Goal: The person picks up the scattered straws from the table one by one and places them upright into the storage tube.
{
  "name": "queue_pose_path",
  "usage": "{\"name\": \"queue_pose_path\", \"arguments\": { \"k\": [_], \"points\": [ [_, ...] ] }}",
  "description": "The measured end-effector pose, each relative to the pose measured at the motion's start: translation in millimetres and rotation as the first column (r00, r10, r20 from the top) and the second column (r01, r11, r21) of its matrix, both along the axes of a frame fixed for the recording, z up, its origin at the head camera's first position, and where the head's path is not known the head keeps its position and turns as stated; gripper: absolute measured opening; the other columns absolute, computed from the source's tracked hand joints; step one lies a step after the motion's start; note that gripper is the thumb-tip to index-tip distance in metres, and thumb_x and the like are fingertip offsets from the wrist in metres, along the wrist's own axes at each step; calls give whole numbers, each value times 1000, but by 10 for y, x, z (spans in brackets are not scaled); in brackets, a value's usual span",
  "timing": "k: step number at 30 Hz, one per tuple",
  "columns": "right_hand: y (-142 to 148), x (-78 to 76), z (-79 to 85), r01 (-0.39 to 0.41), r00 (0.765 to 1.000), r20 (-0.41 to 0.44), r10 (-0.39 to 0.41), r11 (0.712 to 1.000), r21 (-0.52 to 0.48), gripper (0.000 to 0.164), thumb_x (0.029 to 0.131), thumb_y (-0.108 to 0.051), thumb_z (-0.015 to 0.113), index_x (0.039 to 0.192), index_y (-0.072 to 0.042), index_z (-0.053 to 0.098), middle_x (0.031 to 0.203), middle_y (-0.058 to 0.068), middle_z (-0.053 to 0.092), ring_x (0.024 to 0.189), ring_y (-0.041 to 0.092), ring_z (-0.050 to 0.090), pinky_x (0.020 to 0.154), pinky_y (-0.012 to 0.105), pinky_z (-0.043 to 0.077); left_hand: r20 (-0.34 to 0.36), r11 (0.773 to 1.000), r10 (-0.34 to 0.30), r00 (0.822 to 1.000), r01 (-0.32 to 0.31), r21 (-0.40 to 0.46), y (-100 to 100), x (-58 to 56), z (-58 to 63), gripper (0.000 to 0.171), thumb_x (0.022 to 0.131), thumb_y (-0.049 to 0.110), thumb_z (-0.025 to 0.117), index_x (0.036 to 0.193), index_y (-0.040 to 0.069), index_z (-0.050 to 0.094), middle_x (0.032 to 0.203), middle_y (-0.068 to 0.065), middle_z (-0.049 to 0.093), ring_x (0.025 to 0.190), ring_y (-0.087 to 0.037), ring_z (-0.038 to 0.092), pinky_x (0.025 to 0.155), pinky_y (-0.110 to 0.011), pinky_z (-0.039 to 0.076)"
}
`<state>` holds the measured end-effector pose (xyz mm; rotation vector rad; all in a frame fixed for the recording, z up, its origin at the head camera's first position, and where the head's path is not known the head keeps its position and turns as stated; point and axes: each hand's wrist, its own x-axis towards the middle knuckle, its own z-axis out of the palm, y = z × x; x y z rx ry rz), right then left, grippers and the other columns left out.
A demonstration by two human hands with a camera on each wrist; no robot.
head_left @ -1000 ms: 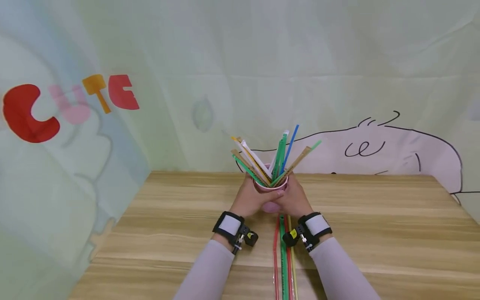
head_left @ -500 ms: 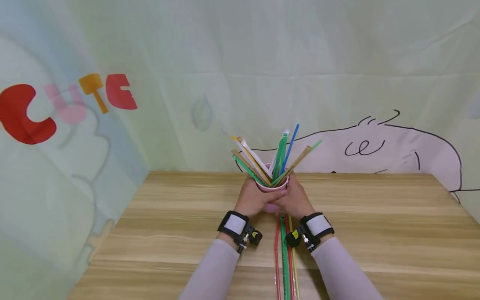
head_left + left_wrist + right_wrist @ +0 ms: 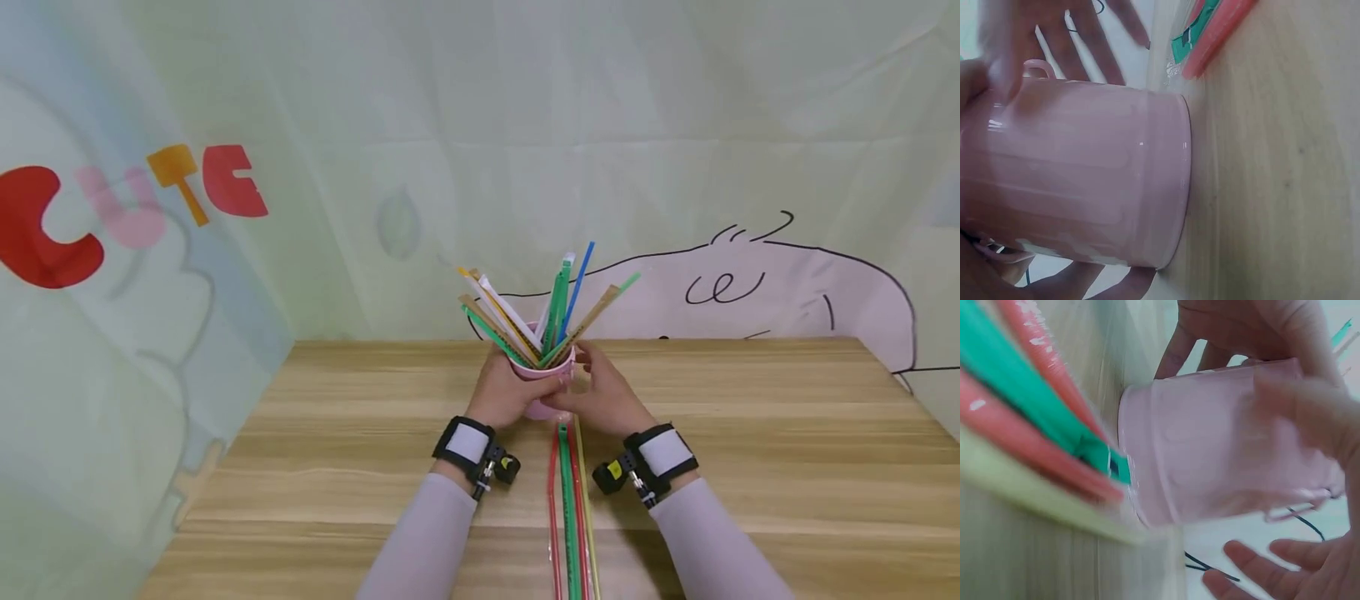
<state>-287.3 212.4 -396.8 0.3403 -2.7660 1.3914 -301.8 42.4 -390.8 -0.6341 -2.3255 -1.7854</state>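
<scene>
A small pink bucket (image 3: pixel 541 409) stands on the table with a bunch of mixed straws fanning from its mouth. Among them are green-wrapped straws (image 3: pixel 556 309), brown paper ones, white ones and a blue straw (image 3: pixel 578 287). My left hand (image 3: pixel 502 395) grips the bucket's left side, fingers wrapped behind it. My right hand (image 3: pixel 611 402) is at the bucket's right side, its fingers spread and apart from the wall in the right wrist view. The right thumb is blurred across the front; whether it touches cannot be told. Small loop handles (image 3: pixel 1039 67) show on the bucket.
In front of the bucket lie several long straws: a green-wrapped straw (image 3: pixel 568 508), red straws (image 3: pixel 553 517) and a yellow straw (image 3: pixel 588 508). Their far ends reach close to the bucket's base. A printed cloth backdrop (image 3: pixel 360 208) hangs behind the wooden table (image 3: pixel 337 450).
The right hand has loosened from the bucket and shifted right, its fingers spreading. The left hand keeps its hold, and the bucket stays in place. The head view has shifted slightly.
</scene>
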Motion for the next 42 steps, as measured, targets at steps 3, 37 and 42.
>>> {"name": "queue_pose_path", "arguments": {
  "k": [3, 37, 42],
  "points": [
    [92, 93, 9, 60, 996, 57, -66, 993, 105, 90, 75, -46, 74, 142, -1, 34, 138, 25, 45, 124, 42, 41, 96, 61, 42, -1, 1000, 2, 1000, -2, 2, -14, 9, 19, 71, 70, 20, 83, 131, 6, 49, 121, -15, 62, 111, -28, 56, 98, -49, 44],
    [28, 731, -118, 89, 995, -26, -92, 792, 605, 33, 72, -28, 73, 50, -12, 53, 49, -1, 47, 44, 16, 43, 38, 29, 27, -19, 1000, -6, 1000, 6, 9, -15, 17, 20, 71, 70, 18, 83, 131, 4, 49, 127, -15, 58, 116, -30, 53, 101, -51, 42],
    [28, 732, -135, 94, 995, -48, -82, 762, 640, 37, 72, -27, 70, 45, -14, 49, 44, -4, 42, 39, 15, 40, 35, 28, 23, -28, 1000, 11, 1000, -11, -12, -8, -81, -117, 74, 69, 26, 84, 132, 9, 49, 126, -10, 59, 114, -22, 54, 100, -48, 43]
  ]
}}
